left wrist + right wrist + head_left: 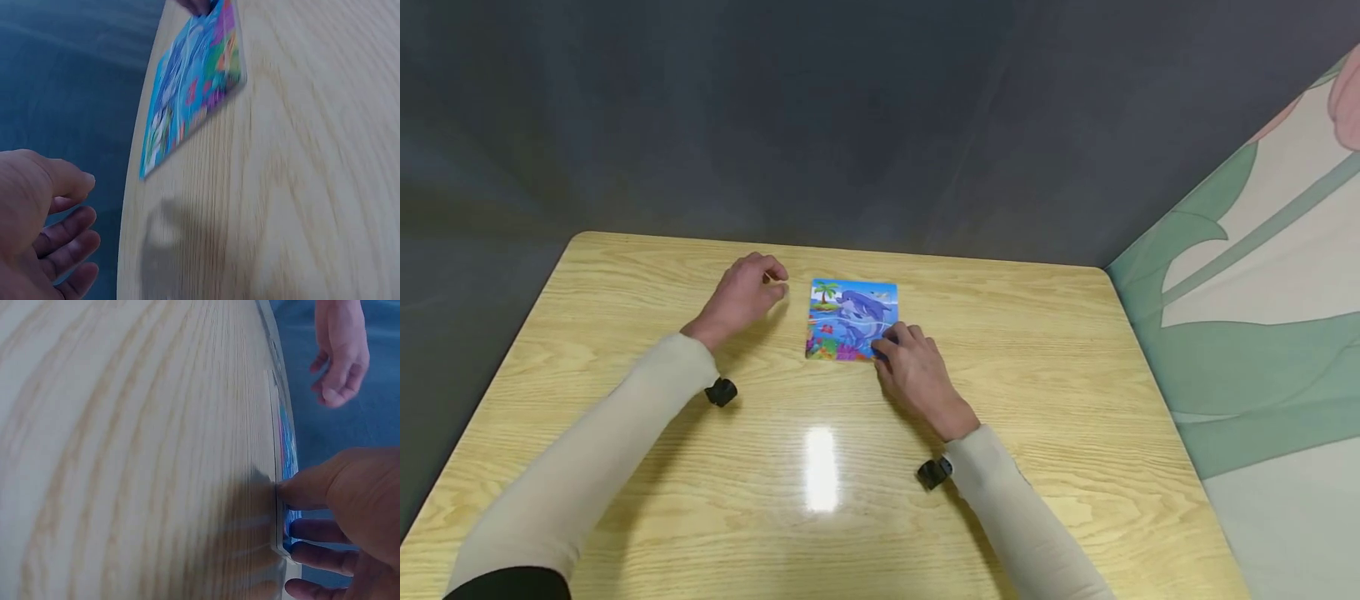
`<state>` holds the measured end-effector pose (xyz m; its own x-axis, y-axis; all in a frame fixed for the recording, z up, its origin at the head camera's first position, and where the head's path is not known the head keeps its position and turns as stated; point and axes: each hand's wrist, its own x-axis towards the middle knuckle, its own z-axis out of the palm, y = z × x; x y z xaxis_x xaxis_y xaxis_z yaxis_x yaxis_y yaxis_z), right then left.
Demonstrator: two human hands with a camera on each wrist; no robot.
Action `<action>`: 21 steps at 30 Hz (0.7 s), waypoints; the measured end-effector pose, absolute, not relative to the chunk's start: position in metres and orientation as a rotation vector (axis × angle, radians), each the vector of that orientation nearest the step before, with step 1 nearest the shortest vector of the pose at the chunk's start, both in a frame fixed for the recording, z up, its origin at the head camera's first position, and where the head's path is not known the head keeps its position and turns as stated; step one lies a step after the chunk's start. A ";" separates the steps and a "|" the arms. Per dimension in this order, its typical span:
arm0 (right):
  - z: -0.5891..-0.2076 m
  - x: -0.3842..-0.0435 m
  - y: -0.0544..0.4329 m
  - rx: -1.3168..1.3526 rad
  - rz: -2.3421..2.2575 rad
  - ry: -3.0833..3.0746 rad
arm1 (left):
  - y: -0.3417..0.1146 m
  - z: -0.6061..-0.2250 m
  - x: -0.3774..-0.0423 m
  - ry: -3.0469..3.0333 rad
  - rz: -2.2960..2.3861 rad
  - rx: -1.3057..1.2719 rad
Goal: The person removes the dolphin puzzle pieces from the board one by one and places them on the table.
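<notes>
A square board with a dolphin picture [850,310] lies flat near the far edge of the table. It shows purple dolphins, a palm tree and bright coral. My right hand [916,371] is at its near right corner. In the right wrist view the thumb [306,487] meets the board's near edge, and the other fingers reach over the corner, fairly straight. To the left of the board, my left hand [743,298] is held above the table, apart from it. Its fingers [72,250] are loosely bent around nothing.
The pale wooden table [760,517] carries a bright light reflection in front of the board. A dark curtain [850,125] hangs behind the far edge. On the right is a leaf-patterned cloth [1247,358]. Small black devices sit at both wrists.
</notes>
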<state>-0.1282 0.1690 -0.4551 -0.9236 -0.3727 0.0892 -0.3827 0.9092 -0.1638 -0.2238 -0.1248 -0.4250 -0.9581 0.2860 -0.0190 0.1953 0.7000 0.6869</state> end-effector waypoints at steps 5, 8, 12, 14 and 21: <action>-0.454 -0.129 0.168 0.597 0.258 -3.026 | -0.098 -0.425 -0.227 2.743 1.063 0.465; -0.454 -0.129 0.167 0.598 0.252 -3.038 | -0.084 -0.427 -0.227 2.722 1.044 0.484; -0.454 -0.129 0.167 0.590 0.244 -3.055 | -0.068 -0.432 -0.229 2.722 1.014 0.521; -0.453 -0.129 0.167 0.586 0.239 -3.056 | -0.062 -0.434 -0.231 2.728 0.993 0.537; -0.453 -0.127 0.166 0.593 0.220 -3.049 | -0.047 -0.440 -0.237 2.727 0.903 0.488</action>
<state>-0.1274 0.1657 -0.4534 -0.9272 -0.3706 0.0538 -0.3745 0.9176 -0.1332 -0.2372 -0.0467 -0.4403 -0.9187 0.3795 -0.1093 0.2393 0.7551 0.6103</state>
